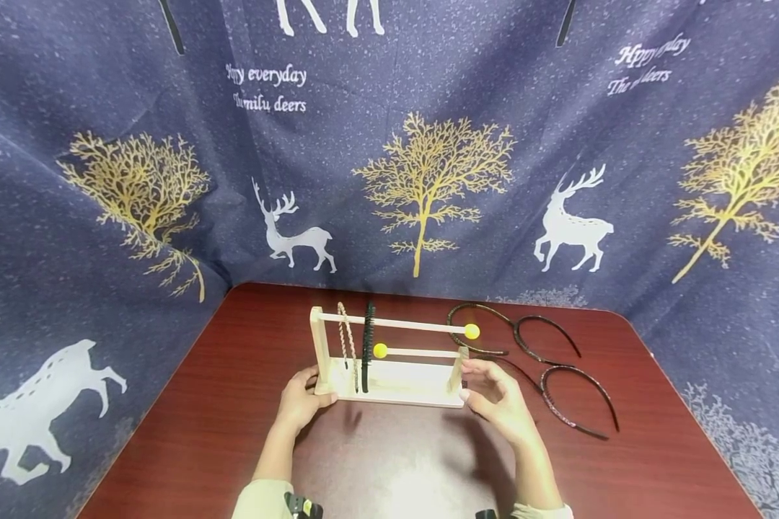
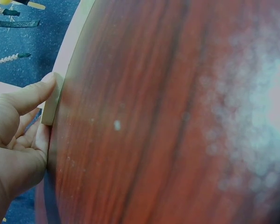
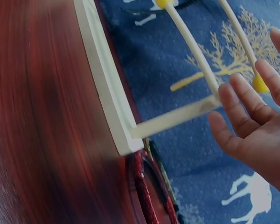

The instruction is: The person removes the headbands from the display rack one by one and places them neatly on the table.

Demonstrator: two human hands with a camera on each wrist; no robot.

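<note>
A pale wooden headband rack (image 1: pixel 402 382) stands on the table, its two rods tipped with yellow balls. Over the upper rod, near the left post, hang a beige braided headband (image 1: pixel 351 349) and a black toothed headband (image 1: pixel 368 339). My left hand (image 1: pixel 296 404) grips the left end of the base, thumb (image 2: pixel 39 93) on the front edge and the other fingers partly hidden behind it. At the rack's other end is my right hand (image 1: pixel 503 407), holding nothing. Its loosely bent fingers (image 3: pixel 231 100) are right by the short right post (image 3: pixel 177 114).
Several dark headbands lie on the table right of the rack, among them a thin one (image 1: pixel 561 321) at the back and a patterned one (image 1: pixel 561 418) nearer. The reddish-brown table (image 1: pixel 201 432) meets a blue deer-print cloth (image 1: pixel 389 216) behind it.
</note>
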